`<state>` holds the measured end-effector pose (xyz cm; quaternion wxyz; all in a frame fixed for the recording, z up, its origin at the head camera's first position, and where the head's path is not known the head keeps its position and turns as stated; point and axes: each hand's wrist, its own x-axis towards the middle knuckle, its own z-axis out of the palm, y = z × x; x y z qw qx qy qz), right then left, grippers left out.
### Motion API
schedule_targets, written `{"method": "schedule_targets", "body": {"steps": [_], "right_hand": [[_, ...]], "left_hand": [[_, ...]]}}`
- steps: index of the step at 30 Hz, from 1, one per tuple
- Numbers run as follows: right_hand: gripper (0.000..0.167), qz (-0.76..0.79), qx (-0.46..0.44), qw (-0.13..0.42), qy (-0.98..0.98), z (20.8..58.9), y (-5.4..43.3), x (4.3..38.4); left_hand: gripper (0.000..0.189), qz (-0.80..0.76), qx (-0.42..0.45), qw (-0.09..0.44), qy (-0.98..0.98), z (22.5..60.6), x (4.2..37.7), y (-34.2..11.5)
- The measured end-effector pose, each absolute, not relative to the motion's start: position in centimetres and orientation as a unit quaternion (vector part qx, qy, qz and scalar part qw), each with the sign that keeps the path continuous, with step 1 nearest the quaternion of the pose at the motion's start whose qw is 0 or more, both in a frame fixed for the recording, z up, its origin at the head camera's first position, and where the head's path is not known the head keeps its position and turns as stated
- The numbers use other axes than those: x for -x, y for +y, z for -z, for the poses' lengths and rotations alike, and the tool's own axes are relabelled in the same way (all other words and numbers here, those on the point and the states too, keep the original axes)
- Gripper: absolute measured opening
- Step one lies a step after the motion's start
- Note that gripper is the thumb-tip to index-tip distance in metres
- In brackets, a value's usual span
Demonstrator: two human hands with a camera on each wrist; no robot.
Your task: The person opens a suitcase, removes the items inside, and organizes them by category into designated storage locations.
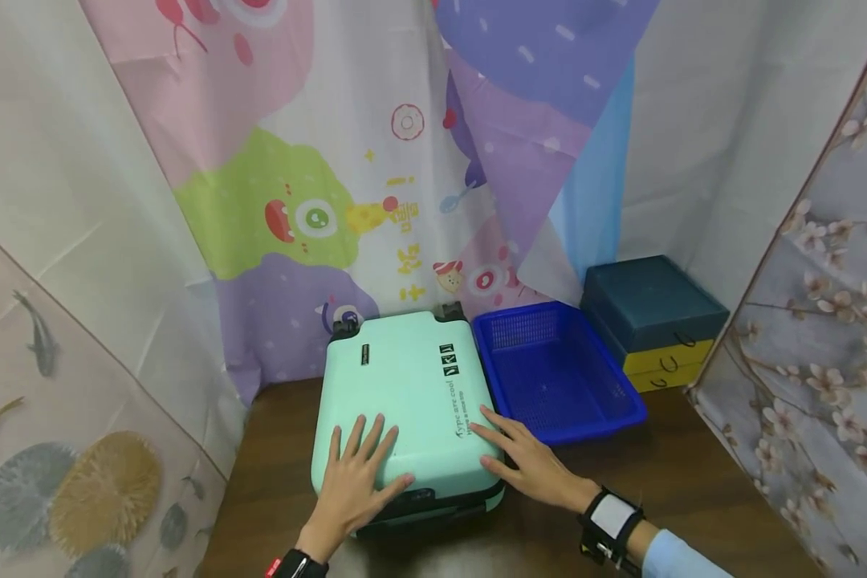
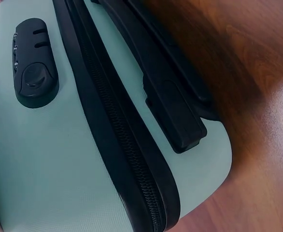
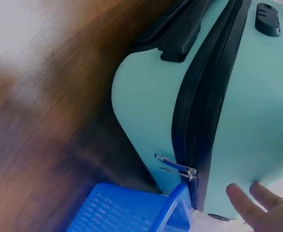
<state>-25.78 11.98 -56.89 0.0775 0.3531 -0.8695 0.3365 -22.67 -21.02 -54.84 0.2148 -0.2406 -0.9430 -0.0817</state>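
A mint-green hard-shell suitcase (image 1: 405, 385) lies flat on the wooden table, its wheels toward the curtain. My left hand (image 1: 356, 482) rests on the lid's near left part with fingers spread. On the right side of the lid, my right hand (image 1: 531, 461) touches the near right edge, fingers extended. Along the near side, a black combination lock (image 2: 35, 65), a black carry handle (image 2: 165, 96) and the black zipper (image 2: 127, 145) show in the left wrist view. Two metal zipper pulls (image 3: 177, 166) sit together near the suitcase's corner in the right wrist view.
A blue plastic basket (image 1: 624, 411) stands against the suitcase's right side. Behind it to the right is a dark teal box with yellow drawers (image 1: 653, 321). Patterned curtains (image 1: 405, 201) enclose the brown wooden table (image 1: 274, 457) at the back and sides.
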Motion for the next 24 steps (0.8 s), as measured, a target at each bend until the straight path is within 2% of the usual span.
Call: {"method": "schedule_targets", "body": {"steps": [4,9,11,13,16,20,24], "right_hand": [[0.048,-0.394,-0.33,0.091,-0.853,57.1,12.1,26.0],[0.023,-0.418,-0.23,0.181,-0.86,58.3,11.9,26.0],[0.017,-0.391,-0.178,0.2,-0.88,58.8,11.8,26.0],[0.015,-0.362,-0.135,0.189,-0.903,59.2,11.8,26.0],[0.018,-0.32,-0.105,0.141,-0.931,59.9,11.8,26.3],[0.026,-0.279,-0.115,0.08,-0.95,60.7,11.4,26.7],[0.027,-0.262,-0.12,0.059,-0.956,61.3,10.9,26.7]], "left_hand": [[0.086,0.06,0.254,0.21,-0.942,54.9,22.8,-21.2],[0.089,0.047,0.263,0.218,-0.939,55.0,22.9,-21.4],[0.089,0.049,0.265,0.22,-0.938,55.0,22.9,-21.4],[0.089,0.052,0.267,0.218,-0.937,54.9,22.9,-21.4],[0.089,0.051,0.264,0.214,-0.939,54.8,23.0,-21.4],[0.089,0.047,0.259,0.209,-0.942,54.8,23.0,-21.4],[0.089,0.047,0.259,0.205,-0.943,54.8,22.9,-21.4]]}}
